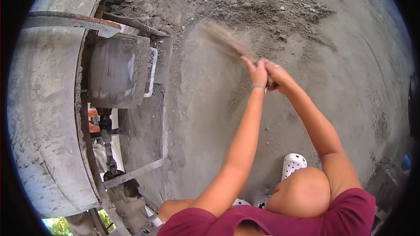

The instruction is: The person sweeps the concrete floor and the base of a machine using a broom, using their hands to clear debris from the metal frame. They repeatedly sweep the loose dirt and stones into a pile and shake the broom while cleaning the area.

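Hands (259, 75) grip broom (228, 42); metal box (116, 73) hides its inside

observed attire comprised a maroon short-sleeved top (297, 224), a thin greenish band (257, 87) around the left wrist (259, 83), and a white clog (294, 162) with round holes (297, 156).

Both hands grip a blurred, broom-like brown tool (227, 41), the left hand (258, 76) and right hand (279, 76) close together at its near end. Its far end reaches toward a heap of gritty rubble (262, 6) on the grey floor (201, 135). At left stands a dusty metal machine (48, 96) with a boxy part (118, 72) bearing a pale handle (152, 73). A white clog (294, 162) shows beside a bent knee (302, 192).
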The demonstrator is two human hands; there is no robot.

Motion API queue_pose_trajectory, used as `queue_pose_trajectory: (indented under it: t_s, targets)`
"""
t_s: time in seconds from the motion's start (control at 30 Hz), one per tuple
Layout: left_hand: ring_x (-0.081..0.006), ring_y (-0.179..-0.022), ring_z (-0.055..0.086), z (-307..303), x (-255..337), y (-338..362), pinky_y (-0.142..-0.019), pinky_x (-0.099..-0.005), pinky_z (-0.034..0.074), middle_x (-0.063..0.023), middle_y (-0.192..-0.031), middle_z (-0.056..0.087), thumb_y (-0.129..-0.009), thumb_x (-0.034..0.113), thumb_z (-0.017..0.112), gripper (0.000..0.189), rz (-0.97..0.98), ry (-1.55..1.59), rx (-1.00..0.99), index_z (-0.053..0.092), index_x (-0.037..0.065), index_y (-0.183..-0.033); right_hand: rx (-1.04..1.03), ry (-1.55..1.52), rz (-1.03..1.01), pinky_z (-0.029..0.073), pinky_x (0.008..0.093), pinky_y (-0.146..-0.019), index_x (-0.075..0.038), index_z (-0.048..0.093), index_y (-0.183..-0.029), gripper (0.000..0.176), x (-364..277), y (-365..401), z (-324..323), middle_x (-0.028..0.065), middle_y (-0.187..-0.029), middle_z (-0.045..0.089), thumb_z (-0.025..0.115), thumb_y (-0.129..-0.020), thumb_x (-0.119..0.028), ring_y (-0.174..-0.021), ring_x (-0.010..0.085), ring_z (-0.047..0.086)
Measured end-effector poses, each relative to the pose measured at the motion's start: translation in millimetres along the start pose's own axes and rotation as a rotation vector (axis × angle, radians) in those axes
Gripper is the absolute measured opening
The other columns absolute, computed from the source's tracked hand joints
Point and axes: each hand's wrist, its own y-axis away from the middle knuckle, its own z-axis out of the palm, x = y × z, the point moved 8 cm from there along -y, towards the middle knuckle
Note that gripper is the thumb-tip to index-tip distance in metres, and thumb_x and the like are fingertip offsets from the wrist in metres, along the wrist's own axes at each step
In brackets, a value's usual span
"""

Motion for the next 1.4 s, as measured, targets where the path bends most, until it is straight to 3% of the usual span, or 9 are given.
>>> queue_pose_trajectory:
  t_s: [0.27, 0.43, 0.57, 0.77, 0.97, 1.03, 1.17, 1.27, 1.4]
  targets:
    - [-0.0317, -0.109, 0.046, 42.5, 89.5, -49.1, -0.09, -0.0321, 0.037, -0.0269, -0.124, 0.041, -0.08, 0.023, 0.048, 0.08, 0.067, 0.106, -0.396, -0.003, -0.003, -0.136, 0.146, -0.204, -0.32, 0.045, 0.0325, -0.055, -0.016, 0.043, -0.127, 0.038, -76.5, -6.1, -6.1, 0.0035, -0.087, 0.059, 0.042, -0.09, -0.027, -0.062, 0.0121, 0.053]
    - [-0.0276, -0.116, 0.038, -74.6, 53.3, 8.7, -0.093, -0.0318, 0.035, -0.0226, -0.134, 0.028, -0.082, 0.02, 0.049, 0.076, 0.137, 0.329, 0.081, 0.0, 0.001, -0.138, -0.204, -0.032, -0.45, 0.049, 0.0352, -0.061, -0.011, 0.044, -0.127, 0.04, -31.9, 6.4, 76.1, 0.0067, -0.095, 0.059, 0.042, -0.09, -0.025, -0.074, 0.015, 0.056]
    - [-0.0286, -0.112, 0.042, -93.3, -24.5, -36.0, -0.089, -0.035, 0.039, -0.0223, -0.133, 0.028, -0.08, 0.02, 0.05, 0.08, -0.044, 0.435, 0.251, -0.002, 0.004, -0.139, -0.293, 0.151, 0.02, 0.049, 0.0388, -0.058, -0.019, 0.048, -0.123, 0.037, -13.4, -22.3, 89.6, 0.0069, -0.095, 0.058, 0.042, -0.088, -0.028, -0.074, 0.0173, 0.056]
    - [-0.0289, -0.105, 0.047, 0.1, 44.3, -133.9, -0.083, -0.0366, 0.042, -0.023, -0.125, 0.039, -0.075, 0.021, 0.056, 0.086, -0.083, 0.077, -0.261, 0.001, 0.006, -0.139, 0.016, -0.329, -0.154, 0.043, 0.0339, -0.052, -0.024, 0.046, -0.122, 0.033, -74.1, -80.3, 43.6, -0.0008, -0.079, 0.054, 0.039, -0.09, -0.033, -0.061, 0.0115, 0.05]
    - [-0.025, -0.115, 0.04, -19.3, 76.6, -20.7, -0.094, -0.0319, 0.034, -0.0188, -0.135, 0.028, -0.088, 0.029, 0.046, 0.074, 0.257, 0.274, -0.178, -0.002, 0.01, -0.14, -0.141, 0.029, -0.488, 0.047, 0.031, -0.075, -0.01, 0.027, -0.136, 0.064, -71.2, 11.3, 33.4, 0.0157, -0.118, 0.048, 0.051, -0.085, -0.04, -0.098, 0.024, 0.052]
    - [-0.0239, -0.128, 0.021, -25.4, 53.6, 45.7, -0.103, -0.03, 0.02, -0.0158, -0.142, 0.014, -0.091, 0.034, 0.039, 0.071, 0.175, 0.27, -0.21, -0.007, 0.009, -0.139, -0.349, 0.286, -0.202, 0.041, 0.0319, -0.084, -0.008, 0.026, -0.135, 0.067, -42.3, 57.9, 16.9, 0.0149, -0.114, 0.051, 0.054, -0.082, -0.039, -0.097, 0.0232, 0.052]
    - [-0.0231, -0.114, 0.042, -9.3, 32.4, 176.5, -0.093, -0.0324, 0.034, -0.0162, -0.132, 0.035, -0.09, 0.042, 0.036, 0.077, 0.004, 0.184, -0.649, -0.011, 0.004, -0.137, -0.515, 0.686, -0.095, 0.043, 0.0324, -0.076, -0.002, 0.033, -0.124, 0.06, 19.2, 116.9, -45.4, 0.0182, -0.099, 0.056, 0.058, -0.076, -0.03, -0.092, 0.0231, 0.054]
    - [-0.0215, -0.096, 0.052, -2.8, 23.0, 234.2, -0.077, -0.0303, 0.042, -0.0141, -0.114, 0.049, -0.085, 0.031, 0.049, 0.076, 0.179, 0.038, -0.71, 0.004, 0.001, -0.137, -0.236, 0.874, 0.246, 0.045, 0.0398, -0.063, -0.001, 0.04, -0.112, 0.056, 34.4, 180.5, -71.8, 0.0173, -0.079, 0.059, 0.06, -0.072, -0.036, -0.07, 0.0309, 0.059]
    - [-0.025, -0.083, 0.052, -2.6, 56.8, 272.0, -0.071, -0.032, 0.042, -0.0126, -0.096, 0.053, -0.072, 0.012, 0.06, 0.063, 0.601, -0.33, -0.691, 0.034, 0.0, -0.129, -0.163, 1.357, 0.004, 0.046, 0.0404, -0.06, -0.006, 0.045, -0.105, 0.05, 50.8, 211.9, -95.2, 0.017, -0.074, 0.059, 0.06, -0.074, -0.043, -0.066, 0.0323, 0.059]
